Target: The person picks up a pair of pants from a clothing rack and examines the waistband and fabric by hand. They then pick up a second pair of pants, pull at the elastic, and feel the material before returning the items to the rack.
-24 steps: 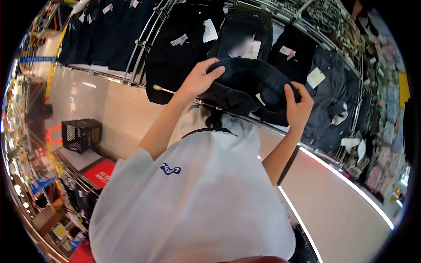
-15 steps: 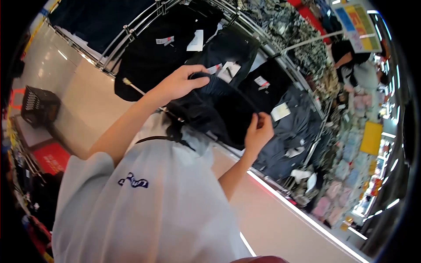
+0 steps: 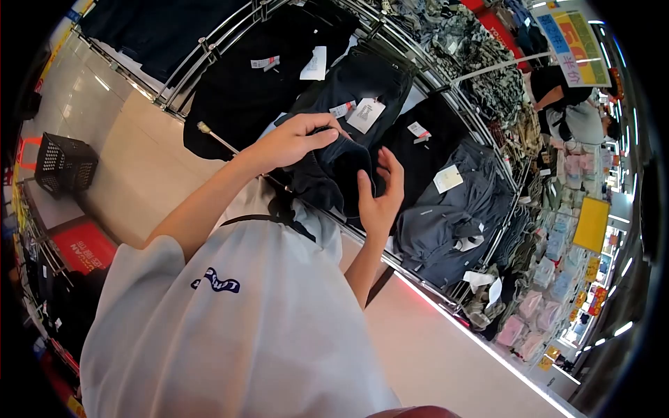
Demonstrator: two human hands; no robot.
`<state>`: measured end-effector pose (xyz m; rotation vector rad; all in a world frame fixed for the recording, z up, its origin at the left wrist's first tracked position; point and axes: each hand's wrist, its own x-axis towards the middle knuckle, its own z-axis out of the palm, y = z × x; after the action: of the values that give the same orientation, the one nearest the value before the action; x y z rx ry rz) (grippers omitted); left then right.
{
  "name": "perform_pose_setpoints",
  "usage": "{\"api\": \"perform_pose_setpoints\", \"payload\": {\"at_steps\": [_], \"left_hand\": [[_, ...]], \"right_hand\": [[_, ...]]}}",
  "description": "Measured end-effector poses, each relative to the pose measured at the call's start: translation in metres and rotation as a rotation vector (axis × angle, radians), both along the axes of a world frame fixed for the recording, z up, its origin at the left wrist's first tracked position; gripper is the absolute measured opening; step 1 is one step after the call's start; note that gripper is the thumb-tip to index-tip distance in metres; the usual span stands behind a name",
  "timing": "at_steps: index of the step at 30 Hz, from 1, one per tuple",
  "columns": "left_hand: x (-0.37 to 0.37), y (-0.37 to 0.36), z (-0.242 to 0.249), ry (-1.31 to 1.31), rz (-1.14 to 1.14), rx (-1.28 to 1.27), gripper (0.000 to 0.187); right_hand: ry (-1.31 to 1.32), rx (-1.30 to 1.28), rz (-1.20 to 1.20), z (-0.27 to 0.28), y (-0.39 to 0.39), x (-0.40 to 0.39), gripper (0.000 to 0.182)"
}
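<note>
A dark garment (image 3: 320,177) was pinched at its edge by the left hand (image 3: 301,141). The right hand (image 3: 380,196) was held beside it, fingers spread; contact unclear. Beyond the left fingers, a white tag (image 3: 366,115) was seen; far right of them, a yellow sign (image 3: 591,224).

From my head, the single camera looks steeply down over my white short-sleeved shirt (image 3: 265,334), close to my left hand (image 3: 304,141) and right hand (image 3: 382,191), and forward past the near edge of the metal display rack (image 3: 206,47), its wide view slanted.
</note>
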<state>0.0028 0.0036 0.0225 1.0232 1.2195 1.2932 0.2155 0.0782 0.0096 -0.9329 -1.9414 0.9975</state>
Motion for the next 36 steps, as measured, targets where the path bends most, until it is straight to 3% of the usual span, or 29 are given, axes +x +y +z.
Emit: {"api": "perform_pose_setpoints", "payload": {"at_steps": [2, 5, 8, 14, 17, 20, 27, 33, 36], "left_hand": [[0.001, 0.001, 0.0, -0.008, -0.004, -0.033, 0.021], [0.006, -0.003, -0.001, -0.097, 0.028, -0.044, 0.019], [0.004, -0.007, 0.002, -0.246, 0.09, -0.073, 0.017], [-0.002, -0.011, -0.012, -0.395, 0.22, -0.064, 0.015], [-0.007, -0.014, -0.012, -0.313, 0.226, -0.079, 0.012], [-0.013, -0.02, -0.004, -0.061, 0.2, -0.107, 0.01], [-0.018, -0.027, 0.013, 0.324, 0.036, 0.014, 0.02], [-0.034, -0.018, 0.013, 0.301, -0.04, -0.07, 0.018], [-0.036, -0.016, 0.013, 0.242, -0.067, -0.081, 0.018]], "right_hand": [[-0.03, 0.053, 0.074, 0.001, -0.001, -0.01, 0.051], [0.03, 0.141, 0.142, 0.0, -0.003, -0.028, 0.033], [0.005, -0.098, 0.109, -0.002, -0.01, -0.03, 0.017], [0.031, -0.147, 0.14, -0.001, -0.012, -0.037, 0.012], [0.057, -0.201, 0.15, -0.002, -0.012, -0.037, 0.013], [0.109, -0.326, 0.164, 0.001, -0.012, -0.037, 0.014], [0.166, -0.418, 0.266, 0.001, -0.014, -0.049, 0.012], [0.18, -0.5, 0.209, 0.011, -0.017, -0.055, 0.006], [0.231, -0.403, 0.172, 0.012, -0.013, -0.059, 0.01]]}}
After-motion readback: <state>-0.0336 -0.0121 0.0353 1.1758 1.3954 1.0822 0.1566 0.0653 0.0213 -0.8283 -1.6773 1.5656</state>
